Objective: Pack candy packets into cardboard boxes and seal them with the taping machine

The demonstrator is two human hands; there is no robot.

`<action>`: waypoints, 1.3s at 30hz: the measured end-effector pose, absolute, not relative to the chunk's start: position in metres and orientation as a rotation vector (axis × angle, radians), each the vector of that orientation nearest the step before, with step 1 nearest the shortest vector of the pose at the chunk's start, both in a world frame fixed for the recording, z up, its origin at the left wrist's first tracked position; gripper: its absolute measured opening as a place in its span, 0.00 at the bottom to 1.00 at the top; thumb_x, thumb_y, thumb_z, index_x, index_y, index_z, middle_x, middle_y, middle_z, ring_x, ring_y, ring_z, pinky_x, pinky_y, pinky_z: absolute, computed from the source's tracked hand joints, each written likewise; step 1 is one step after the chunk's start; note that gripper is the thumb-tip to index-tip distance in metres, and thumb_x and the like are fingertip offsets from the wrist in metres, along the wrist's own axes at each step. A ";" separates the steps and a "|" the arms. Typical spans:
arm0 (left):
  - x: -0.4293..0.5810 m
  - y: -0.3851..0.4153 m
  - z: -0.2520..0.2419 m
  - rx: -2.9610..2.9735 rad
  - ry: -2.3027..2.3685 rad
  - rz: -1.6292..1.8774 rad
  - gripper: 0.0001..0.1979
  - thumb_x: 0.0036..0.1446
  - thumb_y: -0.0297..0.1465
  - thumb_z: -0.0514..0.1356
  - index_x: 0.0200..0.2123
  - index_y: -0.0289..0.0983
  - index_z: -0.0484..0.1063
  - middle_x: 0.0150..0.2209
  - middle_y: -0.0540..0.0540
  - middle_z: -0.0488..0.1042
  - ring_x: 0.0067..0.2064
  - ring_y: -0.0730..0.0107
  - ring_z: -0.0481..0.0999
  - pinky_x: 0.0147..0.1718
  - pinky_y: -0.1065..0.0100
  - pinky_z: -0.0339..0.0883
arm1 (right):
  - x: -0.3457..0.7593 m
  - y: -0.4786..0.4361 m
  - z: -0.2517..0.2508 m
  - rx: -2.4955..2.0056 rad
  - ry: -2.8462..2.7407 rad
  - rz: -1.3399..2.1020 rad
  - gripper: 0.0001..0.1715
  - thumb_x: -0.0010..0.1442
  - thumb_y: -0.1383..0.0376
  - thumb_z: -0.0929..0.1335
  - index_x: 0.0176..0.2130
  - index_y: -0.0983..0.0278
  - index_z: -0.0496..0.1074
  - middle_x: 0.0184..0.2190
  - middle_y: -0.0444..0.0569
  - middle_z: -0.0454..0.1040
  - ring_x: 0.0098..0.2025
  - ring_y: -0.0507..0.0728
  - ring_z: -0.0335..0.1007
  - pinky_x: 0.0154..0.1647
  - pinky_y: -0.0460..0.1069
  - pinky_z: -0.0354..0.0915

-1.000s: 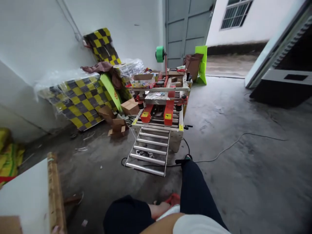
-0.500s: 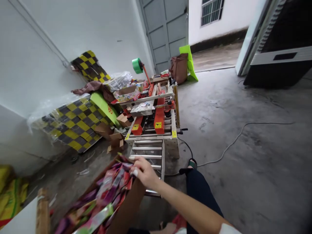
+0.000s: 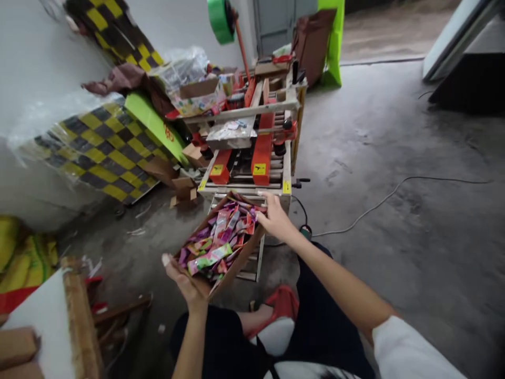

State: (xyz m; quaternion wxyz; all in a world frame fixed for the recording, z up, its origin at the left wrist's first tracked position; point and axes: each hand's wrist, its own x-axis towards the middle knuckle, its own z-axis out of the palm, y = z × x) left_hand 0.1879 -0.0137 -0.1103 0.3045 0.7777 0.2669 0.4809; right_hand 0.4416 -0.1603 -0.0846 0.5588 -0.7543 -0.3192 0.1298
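An open cardboard box [image 3: 246, 253] full of small pink, purple, red and green packets [image 3: 221, 231] is held between my two hands, tilted over the near rollers. At its near left corner, my left hand [image 3: 185, 281] grips the end from outside, thumb along the side. My right hand [image 3: 276, 216] clasps the far right corner, fingers over the edge. Below and beyond the box is the roller conveyor [image 3: 252, 263] leading into a box-sealing machine [image 3: 262, 158] with orange side guides. A green tape roll [image 3: 221, 21] sits on the machine's raised arm.
Left of the machine stands a plastic-wrapped stack of yellow-and-black checked cartons [image 3: 106, 147]. A white-topped table [image 3: 43, 321] is at the lower left. A grey cable [image 3: 379, 208] runs across the floor on the right. A brown bag [image 3: 313, 45] stands beyond the machine.
The box has moved forward and right, up to the machine's near end. My left hand has come into view on its near end. The view has tipped down.
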 end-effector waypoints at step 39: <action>0.256 0.028 -0.087 3.137 0.289 0.084 0.29 0.59 0.28 0.56 0.65 0.37 0.69 0.67 0.40 0.69 0.67 0.54 0.69 0.68 0.56 0.62 | 0.514 -0.092 0.001 -1.925 -1.889 0.572 0.15 0.58 0.64 0.75 0.45 0.67 0.77 0.37 0.44 0.79 0.36 0.51 0.69 0.38 0.45 0.58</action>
